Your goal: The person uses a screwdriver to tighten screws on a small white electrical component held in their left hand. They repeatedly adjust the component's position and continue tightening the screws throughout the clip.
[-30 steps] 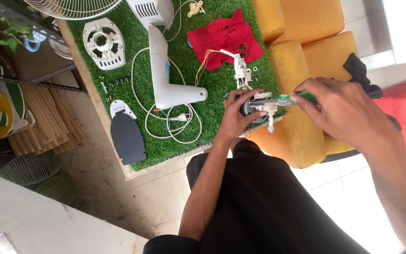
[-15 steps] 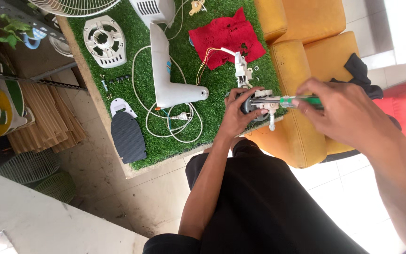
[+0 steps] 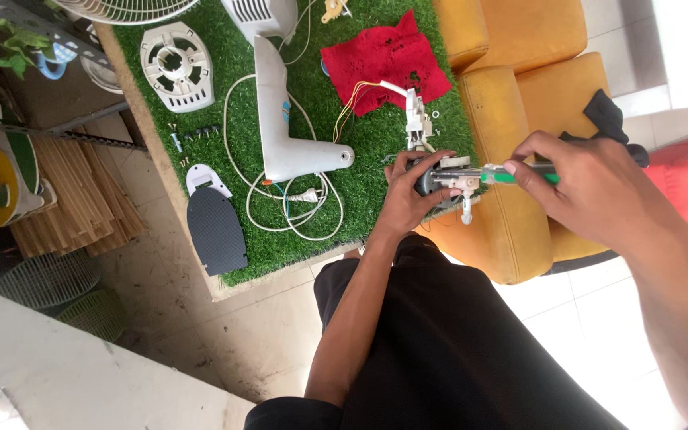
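Green turf mat unchanged, left hand fingers still clamp motor, right hand (fingers pinching) holds screwdriver.

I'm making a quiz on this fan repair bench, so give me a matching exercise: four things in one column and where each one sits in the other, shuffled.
Things:
1. red cloth
2. fan motor
3. green-handled screwdriver
4. dark grey base plate

Places:
A. in the right hand
B. at the near left edge of the green turf, overhanging it
C. in the left hand
D. spread flat on the turf, far side

Pairs: 1-D, 2-C, 3-A, 4-B
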